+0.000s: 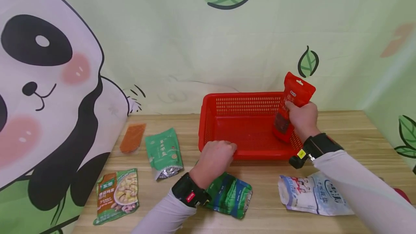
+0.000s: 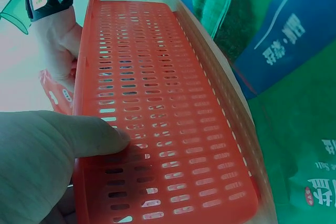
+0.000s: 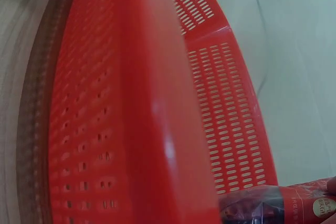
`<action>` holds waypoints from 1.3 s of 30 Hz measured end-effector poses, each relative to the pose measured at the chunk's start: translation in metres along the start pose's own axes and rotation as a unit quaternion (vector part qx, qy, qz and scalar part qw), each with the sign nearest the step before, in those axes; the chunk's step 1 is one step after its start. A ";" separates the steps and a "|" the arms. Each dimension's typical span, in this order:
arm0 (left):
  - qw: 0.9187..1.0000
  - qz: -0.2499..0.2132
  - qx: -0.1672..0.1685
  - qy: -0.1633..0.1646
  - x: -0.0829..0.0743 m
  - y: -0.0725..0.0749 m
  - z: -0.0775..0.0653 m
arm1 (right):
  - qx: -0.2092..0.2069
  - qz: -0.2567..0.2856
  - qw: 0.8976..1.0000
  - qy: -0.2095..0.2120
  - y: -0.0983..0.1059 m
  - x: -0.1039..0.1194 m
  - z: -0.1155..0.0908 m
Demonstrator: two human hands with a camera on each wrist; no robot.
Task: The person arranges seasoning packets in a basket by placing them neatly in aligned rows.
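A red plastic basket (image 1: 247, 153) with slotted walls stands at the back of the table. My left hand (image 1: 216, 158) grips its front rim; in the left wrist view the thumb (image 2: 100, 137) presses on the outer slotted wall and the other fingers go over the rim. My right hand (image 1: 303, 116) holds a red food pouch (image 1: 297, 91) upright at the basket's right end, its lower part down inside the rim. In the right wrist view the pouch (image 3: 304, 203) shows at the lower right corner, beside the basket wall (image 3: 236, 119).
A green and blue salt bag (image 1: 232, 194) lies in front of the basket. To the left are a green pouch (image 1: 164, 151), an orange-brown packet (image 1: 132, 138) and a seasoning packet (image 1: 118, 196). A white and blue bag (image 1: 315, 194) lies under the right forearm. A patterned cloth wall (image 1: 162, 46) stands behind.
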State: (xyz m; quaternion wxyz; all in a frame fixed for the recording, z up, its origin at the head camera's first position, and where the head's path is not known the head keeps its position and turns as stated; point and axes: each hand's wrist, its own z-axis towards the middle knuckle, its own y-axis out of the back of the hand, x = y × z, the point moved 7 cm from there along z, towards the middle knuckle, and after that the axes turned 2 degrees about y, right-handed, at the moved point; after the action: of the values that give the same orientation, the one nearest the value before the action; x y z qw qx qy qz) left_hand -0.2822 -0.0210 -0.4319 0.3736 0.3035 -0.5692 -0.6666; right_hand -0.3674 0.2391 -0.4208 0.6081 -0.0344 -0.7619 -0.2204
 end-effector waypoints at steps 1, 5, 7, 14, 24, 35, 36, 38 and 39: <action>1.000 -0.002 0.002 0.001 0.000 0.000 0.000 | 0.002 -0.002 1.000 0.000 -0.001 0.000 -0.001; 1.000 -0.005 0.006 0.003 -0.001 0.001 0.000 | 0.006 -0.005 1.000 0.005 -0.002 -0.002 -0.003; 1.000 -0.004 0.007 0.003 -0.001 0.001 0.001 | 0.007 -0.007 1.000 0.009 -0.002 -0.004 -0.003; 1.000 -0.007 0.012 0.007 -0.001 0.001 0.002 | 0.013 -0.034 0.999 0.037 0.000 -0.006 -0.007; 1.000 -0.016 0.018 0.010 -0.001 0.001 0.003 | -0.023 -0.144 0.981 0.127 0.016 -0.004 -0.022; 0.999 -0.023 0.019 0.016 0.000 0.000 0.001 | -0.018 -0.259 0.951 0.170 0.016 -0.002 -0.028; 0.999 -0.024 0.019 0.016 0.000 -0.001 0.001 | -0.018 -0.268 0.948 0.170 0.016 -0.002 -0.028; 0.999 -0.025 0.019 0.016 0.000 -0.001 0.001 | -0.018 -0.283 0.944 0.167 0.017 -0.002 -0.028; 0.999 -0.025 0.019 0.017 0.000 -0.002 0.001 | -0.019 -0.291 0.942 0.169 0.017 -0.002 -0.027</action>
State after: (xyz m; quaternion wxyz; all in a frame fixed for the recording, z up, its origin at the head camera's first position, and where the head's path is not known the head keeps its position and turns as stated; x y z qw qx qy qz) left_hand -0.2838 -0.0203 -0.4332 0.3603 0.3361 -0.5674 -0.6597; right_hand -0.3365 0.2441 -0.4130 0.6364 0.2146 -0.6208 -0.4045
